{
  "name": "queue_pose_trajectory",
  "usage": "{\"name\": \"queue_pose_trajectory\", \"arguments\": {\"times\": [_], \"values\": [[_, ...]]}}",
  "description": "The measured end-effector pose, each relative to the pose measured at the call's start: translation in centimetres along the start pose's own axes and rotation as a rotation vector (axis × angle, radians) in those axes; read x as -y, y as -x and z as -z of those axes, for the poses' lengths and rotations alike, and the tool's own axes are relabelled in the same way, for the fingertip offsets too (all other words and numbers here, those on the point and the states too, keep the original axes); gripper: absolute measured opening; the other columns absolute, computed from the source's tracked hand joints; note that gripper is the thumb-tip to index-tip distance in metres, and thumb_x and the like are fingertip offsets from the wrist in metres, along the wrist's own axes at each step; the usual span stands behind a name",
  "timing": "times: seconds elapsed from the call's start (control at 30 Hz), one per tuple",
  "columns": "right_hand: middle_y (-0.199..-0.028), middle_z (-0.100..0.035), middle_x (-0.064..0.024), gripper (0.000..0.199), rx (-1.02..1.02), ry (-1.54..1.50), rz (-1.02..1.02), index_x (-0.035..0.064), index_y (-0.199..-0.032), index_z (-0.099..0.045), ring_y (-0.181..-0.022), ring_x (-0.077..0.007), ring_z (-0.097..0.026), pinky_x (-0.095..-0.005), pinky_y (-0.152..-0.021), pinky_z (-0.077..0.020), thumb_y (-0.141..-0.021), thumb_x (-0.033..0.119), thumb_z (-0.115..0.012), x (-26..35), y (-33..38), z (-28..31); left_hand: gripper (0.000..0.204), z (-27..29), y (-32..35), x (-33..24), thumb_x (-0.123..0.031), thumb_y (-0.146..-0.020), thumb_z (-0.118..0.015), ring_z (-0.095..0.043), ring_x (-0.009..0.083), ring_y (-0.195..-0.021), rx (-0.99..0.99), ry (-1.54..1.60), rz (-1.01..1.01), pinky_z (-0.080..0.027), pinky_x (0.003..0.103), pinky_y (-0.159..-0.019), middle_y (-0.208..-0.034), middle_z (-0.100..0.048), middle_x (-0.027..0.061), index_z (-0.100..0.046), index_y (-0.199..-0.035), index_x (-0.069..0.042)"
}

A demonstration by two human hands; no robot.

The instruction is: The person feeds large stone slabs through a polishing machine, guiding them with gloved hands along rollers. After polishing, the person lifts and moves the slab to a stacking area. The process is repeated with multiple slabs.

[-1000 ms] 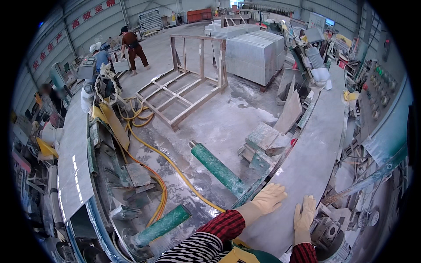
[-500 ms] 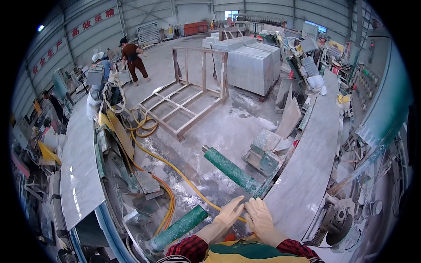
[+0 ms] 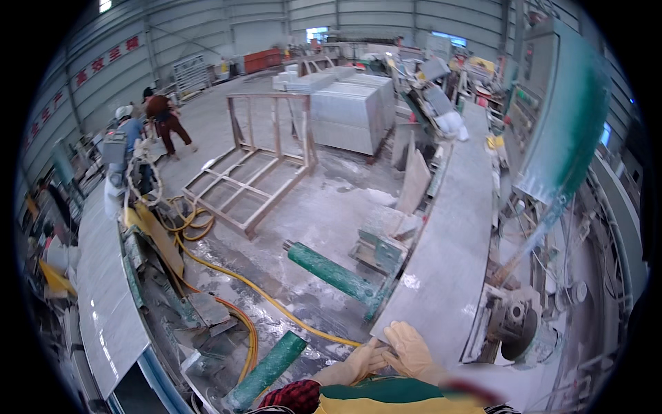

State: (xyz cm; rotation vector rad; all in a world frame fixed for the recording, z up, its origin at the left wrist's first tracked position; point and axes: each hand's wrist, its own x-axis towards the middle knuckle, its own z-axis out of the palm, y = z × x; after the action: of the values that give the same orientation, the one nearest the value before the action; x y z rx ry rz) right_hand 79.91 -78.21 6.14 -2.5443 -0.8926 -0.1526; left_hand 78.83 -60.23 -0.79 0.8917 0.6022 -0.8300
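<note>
Both my hands wear cream work gloves and are near each other at the lower middle. My right hand (image 3: 410, 350) has its fingers stretched out, at the near left edge of a long grey stone slab (image 3: 441, 262); whether it presses on the slab I cannot tell. My left hand (image 3: 358, 364) reaches rightward beside it, palm side partly turned in, fingers extended and near the right thumb. Neither hand shows anything held. Beyond them lies a green roller (image 3: 331, 272), and a second green roller (image 3: 265, 372) lies to the left of my left hand.
A yellow hose (image 3: 269, 299) runs over the wet floor. Ahead stand a metal frame (image 3: 276, 186) and stacked stone blocks (image 3: 345, 121). Another slab (image 3: 103, 290) lies at left. Two people (image 3: 165, 124) work at far left. A green machine housing (image 3: 565, 124) rises at right, above a motor (image 3: 517, 324).
My view has turned right, so the scene shifts left. My left hand has swung toward the right one, its fingers now pointing right. At far left, the standing person now bends over.
</note>
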Motion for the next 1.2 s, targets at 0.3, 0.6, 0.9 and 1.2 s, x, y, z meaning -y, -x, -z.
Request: {"name": "queue_pose_trajectory", "arguments": {"times": [0.3,0.6,0.9,1.2], "values": [[-0.14,-0.056,-0.0178,0.054,-0.052,0.101,-0.053,0.0048,-0.14,-0.056,-0.132,-0.0391,-0.052,-0.0472,-0.116,-0.0419,-0.087,0.012,-0.064,-3.6,1.9,0.3,0.052,-0.1,-4.7,0.8,-0.037,-0.118,-0.037,-0.077,0.0346,-0.104,-0.076,-0.196,-0.266,-0.066,0.039,-0.089,-0.118,-0.074,0.0284,-0.053,-0.133,0.011],[-0.142,-0.055,-0.0171,0.055,-0.057,0.095,-0.023,0.0067,-0.141,-0.056,-0.135,-0.0394,-0.051,-0.0476,-0.116,-0.0425,-0.087,0.01,-0.066,-5.7,2.1,-0.4,0.05,0.1,-6.8,1.1,-0.036,-0.118,-0.04,-0.078,0.0306,-0.097,-0.121,-0.218,-0.262,-0.066,0.038,-0.086,-0.111,-0.076,0.0258,-0.058,-0.124,0.01],[-0.138,-0.055,-0.021,0.064,-0.01,-0.013,0.049,0.0035,-0.138,-0.056,-0.127,-0.0414,-0.052,-0.0496,-0.111,-0.0439,-0.082,0.021,-0.081,-5.0,0.7,2.3,0.054,3.4,-3.3,-1.0,-0.045,-0.116,-0.048,-0.075,0.0213,-0.102,0.159,-0.367,-0.217,-0.061,0.032,-0.088,-0.119,-0.078,0.0159,-0.064,-0.136,0.003],[-0.131,-0.059,-0.0205,0.046,-0.119,-0.067,0.11,0.0059,-0.129,-0.061,-0.123,-0.0416,-0.054,-0.0503,-0.109,-0.0448,-0.089,0.023,-0.076,-4.0,-4.1,-1.6,0.044,10.4,-0.8,3.4,-0.034,-0.116,-0.048,-0.077,0.022,-0.092,-0.196,-0.035,-0.122,-0.066,0.032,-0.081,-0.117,-0.078,0.0148,-0.064,-0.135,0.003]]}}
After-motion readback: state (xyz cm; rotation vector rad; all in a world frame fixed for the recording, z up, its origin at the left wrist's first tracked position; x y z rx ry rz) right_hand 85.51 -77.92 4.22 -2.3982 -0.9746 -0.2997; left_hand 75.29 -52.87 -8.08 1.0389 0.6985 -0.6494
